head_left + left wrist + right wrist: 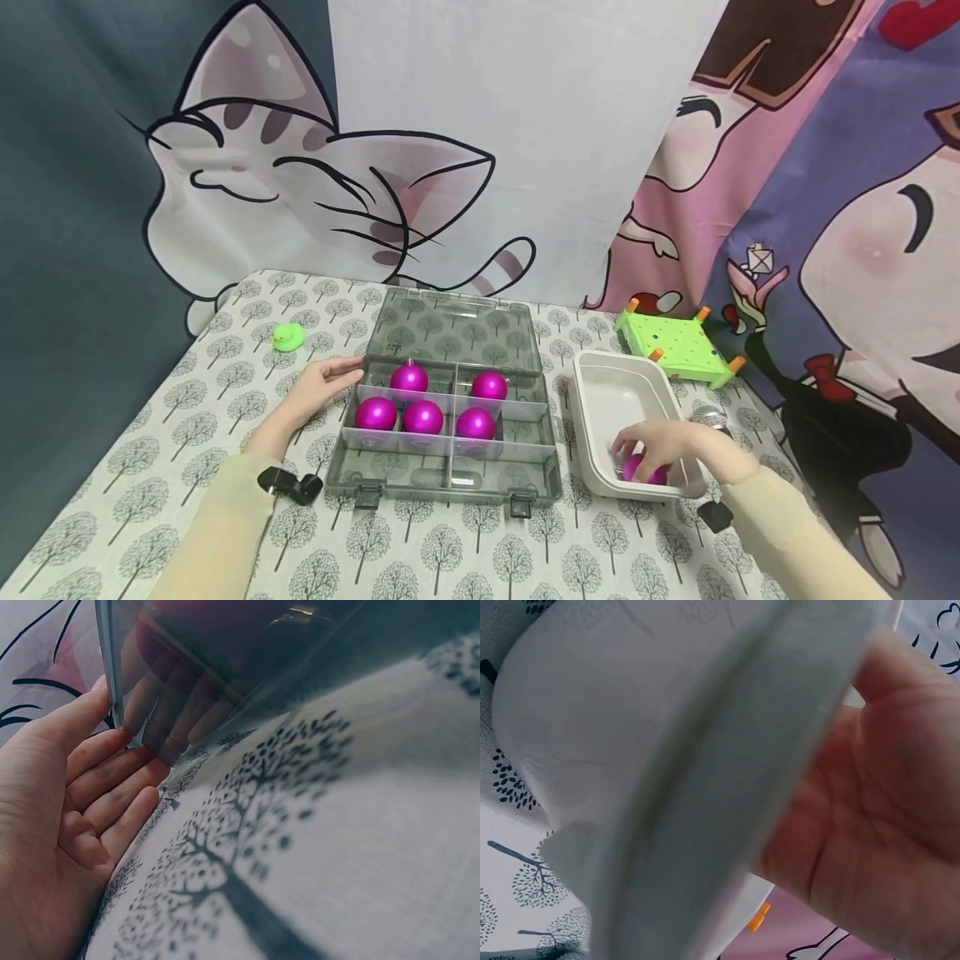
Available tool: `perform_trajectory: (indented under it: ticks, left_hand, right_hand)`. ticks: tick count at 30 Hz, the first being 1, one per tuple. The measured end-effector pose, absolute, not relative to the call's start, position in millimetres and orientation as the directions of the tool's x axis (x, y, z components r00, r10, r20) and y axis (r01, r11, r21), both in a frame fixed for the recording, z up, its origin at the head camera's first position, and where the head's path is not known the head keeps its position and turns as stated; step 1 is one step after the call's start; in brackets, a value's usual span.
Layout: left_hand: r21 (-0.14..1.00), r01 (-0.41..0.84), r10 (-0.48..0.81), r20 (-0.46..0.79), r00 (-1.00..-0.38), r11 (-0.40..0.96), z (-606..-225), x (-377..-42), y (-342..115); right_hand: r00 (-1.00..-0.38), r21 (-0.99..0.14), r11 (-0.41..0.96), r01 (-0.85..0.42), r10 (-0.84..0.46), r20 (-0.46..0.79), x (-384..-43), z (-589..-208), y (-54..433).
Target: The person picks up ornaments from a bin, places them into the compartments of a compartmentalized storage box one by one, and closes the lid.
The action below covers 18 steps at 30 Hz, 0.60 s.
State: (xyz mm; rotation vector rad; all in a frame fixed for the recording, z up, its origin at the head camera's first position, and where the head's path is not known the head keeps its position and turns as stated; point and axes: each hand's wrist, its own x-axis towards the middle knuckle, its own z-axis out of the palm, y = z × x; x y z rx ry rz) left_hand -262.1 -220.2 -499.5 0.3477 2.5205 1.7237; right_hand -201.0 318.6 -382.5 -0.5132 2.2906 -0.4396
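Note:
My right hand [660, 446] reaches into a white plastic basin [588, 433] and grips a shiny magenta bauble [633, 468] near its front end. In the right wrist view the basin's rim [705, 780] hides the fingertips and the bauble. With fingers fairly straight, my left hand [318, 387] touches the left side of a clear grey compartment box [442, 493]. Its thumb lies at the box's edge [111, 667] in the left wrist view. Inside the box, several magenta baubles [422, 417] sit in the back and middle rows. The front row holds none.
The box's hinged lid [453, 333] lies folded back behind it. A green toy duck [288, 337] stands at the back left. Behind the basin, a green toy table [675, 343] rests with orange legs upward. A tree-print cloth [442, 546] covers the table.

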Motion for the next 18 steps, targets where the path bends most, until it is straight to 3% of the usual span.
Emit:
perform_trajectory:
  ticks: [6,18]
  left_hand:
    - [0.929,0.152,0.218,0.080,-0.973,0.337,-499.8,-262.0,-220.0]
    - [0.915,0.160,0.211,0.085,-0.974,0.370,-500.0,-262.5,-219.6]
  right_hand:
    - [-0.664,-0.403,0.895,-0.191,-0.420,-0.619,-198.6,-383.5,318.6]
    - [-0.653,-0.385,0.894,-0.229,-0.434,-0.621,-199.2,-384.2,318.6]
